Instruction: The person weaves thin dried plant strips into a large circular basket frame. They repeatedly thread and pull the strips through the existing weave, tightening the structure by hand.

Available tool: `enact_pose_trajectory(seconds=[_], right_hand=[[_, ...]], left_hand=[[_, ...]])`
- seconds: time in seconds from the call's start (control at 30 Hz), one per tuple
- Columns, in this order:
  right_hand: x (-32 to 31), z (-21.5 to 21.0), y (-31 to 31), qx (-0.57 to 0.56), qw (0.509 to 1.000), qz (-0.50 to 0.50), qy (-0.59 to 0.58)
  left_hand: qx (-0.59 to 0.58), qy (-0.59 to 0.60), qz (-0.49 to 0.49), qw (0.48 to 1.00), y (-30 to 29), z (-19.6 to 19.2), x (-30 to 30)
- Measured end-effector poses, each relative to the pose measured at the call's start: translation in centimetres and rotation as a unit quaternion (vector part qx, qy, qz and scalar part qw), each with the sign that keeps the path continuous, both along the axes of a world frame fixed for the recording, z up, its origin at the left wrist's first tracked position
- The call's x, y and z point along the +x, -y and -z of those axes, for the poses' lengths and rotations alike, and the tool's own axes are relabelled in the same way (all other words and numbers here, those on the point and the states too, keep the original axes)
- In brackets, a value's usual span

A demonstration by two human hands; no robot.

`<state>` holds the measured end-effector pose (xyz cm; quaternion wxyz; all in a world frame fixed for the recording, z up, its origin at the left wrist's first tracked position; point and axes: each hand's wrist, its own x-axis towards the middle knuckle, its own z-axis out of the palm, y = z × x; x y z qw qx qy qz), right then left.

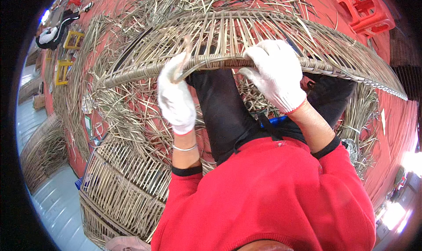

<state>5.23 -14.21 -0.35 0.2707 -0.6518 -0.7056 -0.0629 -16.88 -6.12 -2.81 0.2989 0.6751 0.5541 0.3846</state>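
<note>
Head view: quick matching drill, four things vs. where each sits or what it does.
Things:
1. left hand
2. right hand
3. red plastic stool
4. finished wicker frame

Places or states:
A. top right on the floor
B. pinching a loose cane strip
C. lower left, lying on the floor
D. gripping the woven rim

Pairs: 1-B, 2-D, 3-A, 4-C

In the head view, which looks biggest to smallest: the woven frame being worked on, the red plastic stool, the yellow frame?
1. woven frame, by far the largest.
2. red plastic stool.
3. yellow frame, though it sits far off near the rim, so the last two are uncertain.
</note>
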Motion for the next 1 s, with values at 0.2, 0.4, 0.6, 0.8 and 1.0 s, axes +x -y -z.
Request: enact_pose_trajectory(seconds=[0.2, 0.4, 0.6, 0.8, 1.0], right_hand=[[-0.4, -0.4, -0.3, 0.006, 1.000, 0.012, -0.007], [0.0, 0.9, -1.1, -0.017, 0.999, -0.002, -0.047], [0.7, 2.3, -1.0, 0.032, 0.998, -0.039, -0.030], [0.9, 2.9, -0.7, 0.059, 0.996, -0.059, -0.011], [1.0, 2.7, -0.3, 0.064, 0.995, -0.077, 0.007]], left_hand=[[-0.001, 0.381, 0.250, 0.890, -0.6, 1.8, 0.8], [-0.008, 0.229, 0.156, 0.961, -2.5, -0.2, 0.3], [-0.218, 0.398, 0.070, 0.888, -2.3, -1.6, 0.5], [-0.324, 0.627, 0.197, 0.680, -2.4, -0.2, -0.7], [-0.349, 0.683, 0.146, 0.625, -2.3, 1.0, -0.9]])
